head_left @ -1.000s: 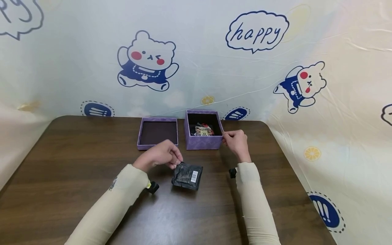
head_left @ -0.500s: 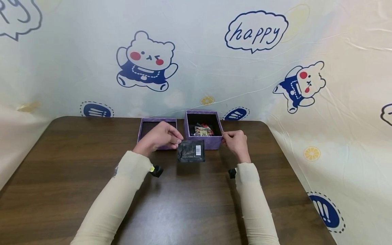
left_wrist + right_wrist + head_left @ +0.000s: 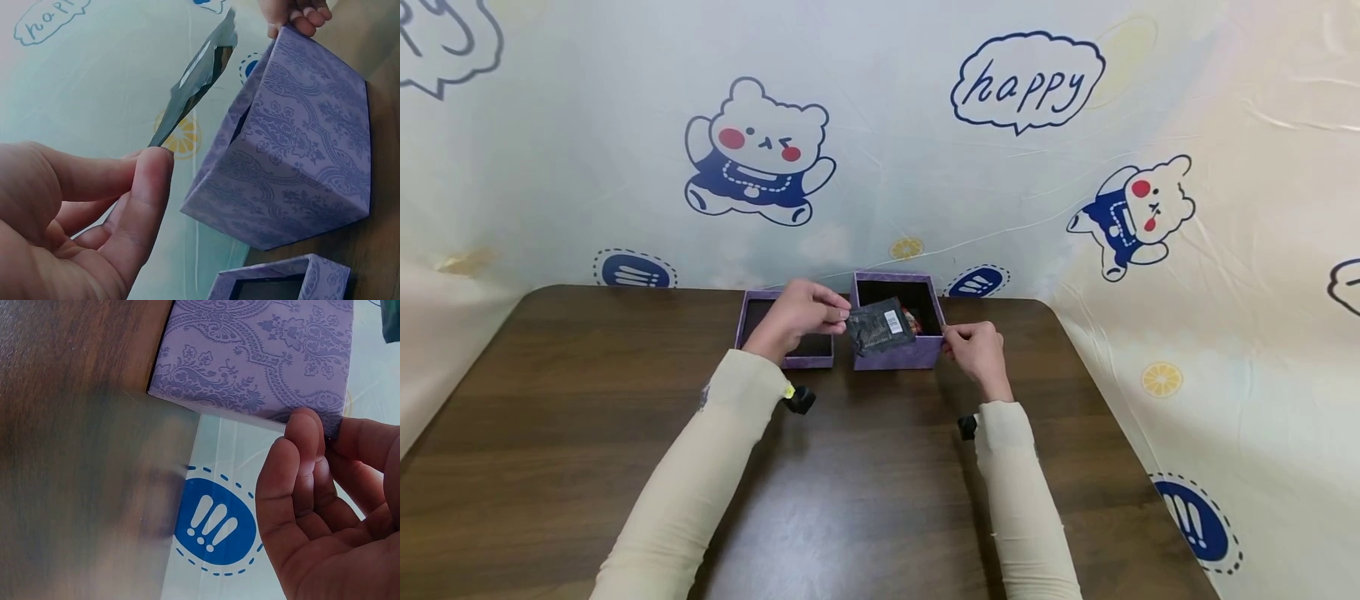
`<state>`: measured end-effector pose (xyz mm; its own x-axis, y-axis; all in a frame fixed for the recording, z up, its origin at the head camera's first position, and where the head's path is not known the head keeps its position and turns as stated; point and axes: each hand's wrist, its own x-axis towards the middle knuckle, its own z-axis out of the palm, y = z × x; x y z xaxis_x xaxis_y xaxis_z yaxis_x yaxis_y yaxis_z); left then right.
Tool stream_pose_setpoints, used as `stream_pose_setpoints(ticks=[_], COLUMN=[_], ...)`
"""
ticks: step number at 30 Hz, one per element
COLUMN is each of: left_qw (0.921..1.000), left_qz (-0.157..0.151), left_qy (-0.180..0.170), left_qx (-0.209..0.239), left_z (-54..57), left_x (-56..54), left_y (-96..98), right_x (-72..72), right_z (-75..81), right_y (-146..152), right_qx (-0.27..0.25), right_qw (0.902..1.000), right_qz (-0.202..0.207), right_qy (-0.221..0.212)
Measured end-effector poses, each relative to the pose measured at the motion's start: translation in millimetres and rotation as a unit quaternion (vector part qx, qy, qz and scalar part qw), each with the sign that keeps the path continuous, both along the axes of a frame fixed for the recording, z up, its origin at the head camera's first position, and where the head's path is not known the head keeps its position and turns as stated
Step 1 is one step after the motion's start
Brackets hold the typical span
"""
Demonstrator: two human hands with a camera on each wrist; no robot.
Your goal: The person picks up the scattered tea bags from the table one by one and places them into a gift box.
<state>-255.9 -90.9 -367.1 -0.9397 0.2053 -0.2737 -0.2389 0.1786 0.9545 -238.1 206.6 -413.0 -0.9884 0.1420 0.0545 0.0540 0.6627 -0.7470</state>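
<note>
A flat black packet [image 3: 877, 327] with a white barcode label is pinched at its left edge between the thumb and fingers of my left hand [image 3: 801, 315]. In the head view it overlaps the front rim of a purple patterned box [image 3: 895, 356]. The left wrist view shows the packet [image 3: 199, 72] edge-on, held up beside the box. My right hand [image 3: 979, 354] pinches the box's near right corner; in the right wrist view the thumb and fingers meet at that corner of the box [image 3: 262, 356]. Some red wrapped item [image 3: 912, 320] shows inside the box, mostly hidden behind the packet.
Left of the box lies its shallow purple lid [image 3: 808, 362], inner side up, partly covered by my left hand. Both stand near the far edge of the brown wooden table [image 3: 865, 483]. A printed cloth backdrop [image 3: 895, 150] hangs right behind.
My left hand has lifted the black packet off the near table area and carried it forward to the box's front rim. My right hand has stayed at the box corner.
</note>
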Motion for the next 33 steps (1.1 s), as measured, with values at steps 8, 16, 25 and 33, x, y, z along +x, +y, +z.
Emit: stream_pose_setpoints(ticks=[8, 16, 25, 33], left_qw=[0.9964, 0.9915, 0.9919, 0.9917], left_qz=[0.066, 0.100, 0.105, 0.105], left_qy=[-0.014, -0.016, -0.004, 0.012], left_qx=[0.052, 0.082, 0.071, 0.073], left_z=[0.1, -3.7, -6.2, -12.1], left_x=[-12.1, -20.3, -26.3, -28.6], left_y=[9.6, 19.9, 30.5, 39.7], right_x=[0.6, 0.8, 0.3, 1.2], right_z=[-1.6, -0.8, 0.3, -0.3], right_y=[0, 0, 0, -1], right_qx=[-0.010, -0.010, -0.010, -0.016], right_qw=[0.9999, 0.9999, 0.9999, 0.9999], right_qz=[0.002, -0.002, 0.000, -0.003], right_qy=[-0.002, 0.006, 0.008, 0.001])
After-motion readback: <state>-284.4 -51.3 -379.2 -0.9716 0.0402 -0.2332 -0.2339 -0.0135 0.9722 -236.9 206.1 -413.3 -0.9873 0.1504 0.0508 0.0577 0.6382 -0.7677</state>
